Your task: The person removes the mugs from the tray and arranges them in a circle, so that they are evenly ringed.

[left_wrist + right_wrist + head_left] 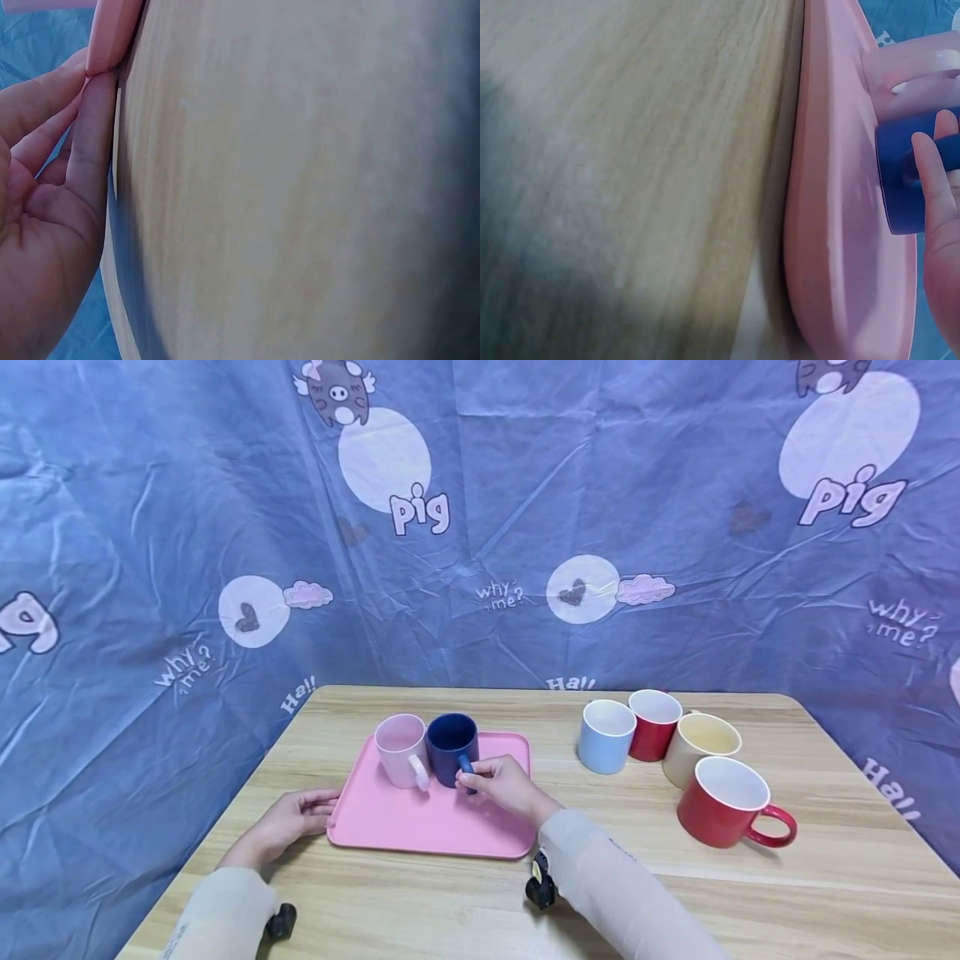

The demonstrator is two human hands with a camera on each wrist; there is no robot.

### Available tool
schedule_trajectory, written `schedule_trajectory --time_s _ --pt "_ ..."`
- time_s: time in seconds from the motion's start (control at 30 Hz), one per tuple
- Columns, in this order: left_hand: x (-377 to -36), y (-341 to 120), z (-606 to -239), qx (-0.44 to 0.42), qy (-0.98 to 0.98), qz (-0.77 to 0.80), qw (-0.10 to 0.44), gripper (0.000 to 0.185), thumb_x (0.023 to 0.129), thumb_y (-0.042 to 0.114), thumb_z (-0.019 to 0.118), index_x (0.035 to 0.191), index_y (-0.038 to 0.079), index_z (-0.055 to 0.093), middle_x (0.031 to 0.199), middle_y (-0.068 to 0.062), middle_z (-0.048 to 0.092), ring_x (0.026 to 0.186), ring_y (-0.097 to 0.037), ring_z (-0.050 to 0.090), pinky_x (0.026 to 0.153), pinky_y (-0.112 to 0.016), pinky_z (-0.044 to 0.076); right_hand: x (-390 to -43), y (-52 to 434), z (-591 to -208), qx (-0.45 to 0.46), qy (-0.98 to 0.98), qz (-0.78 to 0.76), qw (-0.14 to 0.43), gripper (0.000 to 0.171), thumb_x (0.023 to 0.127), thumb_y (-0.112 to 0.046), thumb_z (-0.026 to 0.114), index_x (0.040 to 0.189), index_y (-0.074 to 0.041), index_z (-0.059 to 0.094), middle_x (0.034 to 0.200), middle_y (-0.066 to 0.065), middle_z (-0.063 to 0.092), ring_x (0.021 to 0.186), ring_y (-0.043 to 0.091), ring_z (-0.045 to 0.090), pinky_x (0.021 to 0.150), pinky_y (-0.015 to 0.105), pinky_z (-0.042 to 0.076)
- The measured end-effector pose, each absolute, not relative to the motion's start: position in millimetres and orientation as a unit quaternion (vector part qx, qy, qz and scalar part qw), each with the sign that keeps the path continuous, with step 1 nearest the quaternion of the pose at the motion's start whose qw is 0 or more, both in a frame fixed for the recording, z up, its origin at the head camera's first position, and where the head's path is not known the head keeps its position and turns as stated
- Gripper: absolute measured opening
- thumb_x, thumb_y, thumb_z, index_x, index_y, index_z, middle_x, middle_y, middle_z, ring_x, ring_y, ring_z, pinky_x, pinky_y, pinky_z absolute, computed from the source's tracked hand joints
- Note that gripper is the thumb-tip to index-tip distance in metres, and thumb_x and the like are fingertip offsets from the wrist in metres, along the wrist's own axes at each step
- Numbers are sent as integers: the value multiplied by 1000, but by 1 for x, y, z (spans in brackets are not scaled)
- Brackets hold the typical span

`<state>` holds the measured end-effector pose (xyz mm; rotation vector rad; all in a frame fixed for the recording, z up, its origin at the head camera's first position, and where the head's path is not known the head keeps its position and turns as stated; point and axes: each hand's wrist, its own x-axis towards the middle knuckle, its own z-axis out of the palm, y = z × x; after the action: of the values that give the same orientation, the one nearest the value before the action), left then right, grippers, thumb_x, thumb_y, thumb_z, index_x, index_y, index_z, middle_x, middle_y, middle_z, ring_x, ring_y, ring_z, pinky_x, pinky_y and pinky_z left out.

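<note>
On a pink tray (420,827) stand a pale pink mug (401,747) and a navy blue mug (450,747), side by side and upright, handles toward the front. My right hand (504,787) pinches the navy mug's handle; the right wrist view shows its fingers at the handle of the blue mug (900,180). At the tray's left edge, my left hand (288,822) touches the rim with its fingertips, thumb nearest the front. From the left wrist, that hand (45,202) has fairly straight fingers against the corner of the pink tray (112,34).
To the right of the tray stand a light blue mug (606,739), a red mug (654,727), a beige mug (697,752) and a wider red mug (720,806) with its handle to the right. They share the wooden table (420,910). A blue printed cloth (480,527) hangs behind.
</note>
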<state>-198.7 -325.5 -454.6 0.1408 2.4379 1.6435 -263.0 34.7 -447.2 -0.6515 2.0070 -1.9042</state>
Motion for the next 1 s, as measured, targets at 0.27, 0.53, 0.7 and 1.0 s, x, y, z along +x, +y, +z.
schedule_trajectory --time_s 0.27,0.53,0.7,1.0 --pt "-200 -326 -456 42 827 552 97 60 82 -2 70 130 -22 39 121 -33 55 103 -22 63 84 -24 53 -265 41 -435 -237 701 -659 134 23 91 -4 62 105 14 65 92 27 67 90 44 64 78 51 55" --pt "-200 -327 -456 37 821 560 100 60 82 -3 70 130 -22 40 121 -33 55 102 -19 63 84 -24 53 -268 57 -412 -224 680 -682 149 27 92 -3 61 111 16 62 96 23 67 99 43 61 84 51 52" --pt "-201 -328 -455 45 823 557 102 59 82 -2 69 130 -22 40 120 -33 56 102 -20 63 84 -24 53 -268 70 -402 -232 690 -671 144 28 92 -5 62 112 15 62 99 21 68 102 44 60 85 48 53" --pt "-201 -329 -452 49 825 552 107 58 83 -3 68 130 -22 39 122 -33 55 107 -28 61 84 -24 52 -265 95 -394 -238 698 -660 145 30 93 -6 60 114 16 60 104 28 65 95 26 65 86 46 52"
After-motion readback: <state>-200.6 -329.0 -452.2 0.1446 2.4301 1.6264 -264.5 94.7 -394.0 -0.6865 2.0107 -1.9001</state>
